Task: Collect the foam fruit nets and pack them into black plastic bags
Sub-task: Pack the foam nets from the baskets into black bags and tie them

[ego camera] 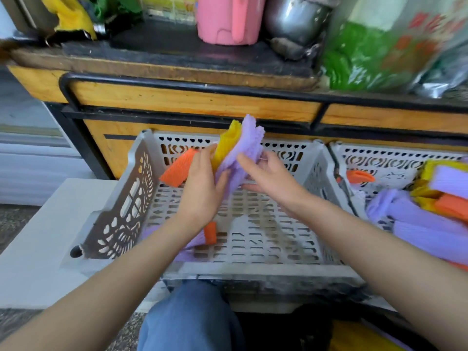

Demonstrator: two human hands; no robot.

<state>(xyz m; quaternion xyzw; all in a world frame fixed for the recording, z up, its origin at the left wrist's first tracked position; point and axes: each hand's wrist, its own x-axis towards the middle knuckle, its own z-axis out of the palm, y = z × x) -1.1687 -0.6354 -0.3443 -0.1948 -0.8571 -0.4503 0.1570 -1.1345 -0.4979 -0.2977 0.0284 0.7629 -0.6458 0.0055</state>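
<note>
Over a grey perforated plastic crate (253,271), my left hand (202,188) grips a bunch of foam fruit nets: an orange net (177,168), a yellow net (226,143) and purple nets (247,148). My right hand (268,176) pinches the purple nets from the right side. On the crate floor under my left forearm lie a small orange net (211,233) and a purple net (187,249). No black plastic bag can be made out in view.
A second grey crate (395,153) to the right holds a pile of purple, yellow and orange nets (430,214). Behind stands a wooden counter (192,100) with a pink jug (228,19), a metal pot (296,19) and a bag of green nets (367,62). My knee in blue jeans (190,323) is below.
</note>
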